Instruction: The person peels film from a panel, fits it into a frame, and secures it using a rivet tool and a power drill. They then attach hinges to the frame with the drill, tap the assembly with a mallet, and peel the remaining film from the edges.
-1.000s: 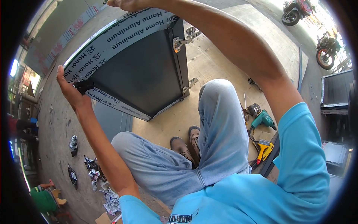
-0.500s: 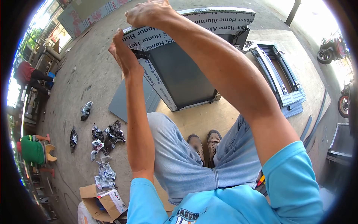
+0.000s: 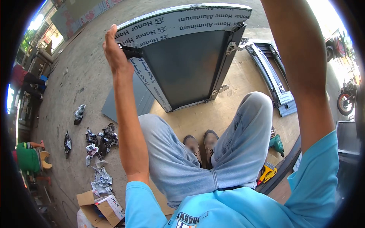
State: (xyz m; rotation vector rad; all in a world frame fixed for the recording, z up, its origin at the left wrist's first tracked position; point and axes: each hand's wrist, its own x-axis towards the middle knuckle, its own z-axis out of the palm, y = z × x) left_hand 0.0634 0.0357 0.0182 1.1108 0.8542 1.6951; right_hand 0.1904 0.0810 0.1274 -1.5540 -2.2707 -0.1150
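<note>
A dark panel door (image 3: 182,68) stands upright on the board before me, its frame wrapped in white film printed "Honor Home Aluminum". At the panel's upper left corner, my left hand (image 3: 116,55) holds the edge beside a black handle-like piece (image 3: 131,51). Two metal hinges, an upper one (image 3: 232,47) and a lower one (image 3: 219,91), stick out from the right side. My right arm is raised at the right; its hand lies beyond the top of the view.
Right of the panel lies another frame (image 3: 272,72). A green power tool (image 3: 277,145) and yellow-handled tool (image 3: 269,174) are by my right knee. Crumpled film (image 3: 102,180) and a cardboard box (image 3: 100,209) lie left. A person in green (image 3: 28,159) sits far left; motorcycles stand right.
My right hand has left the panel's top edge and moved up and right, out of view. The panel and my left hand appear slightly farther left.
</note>
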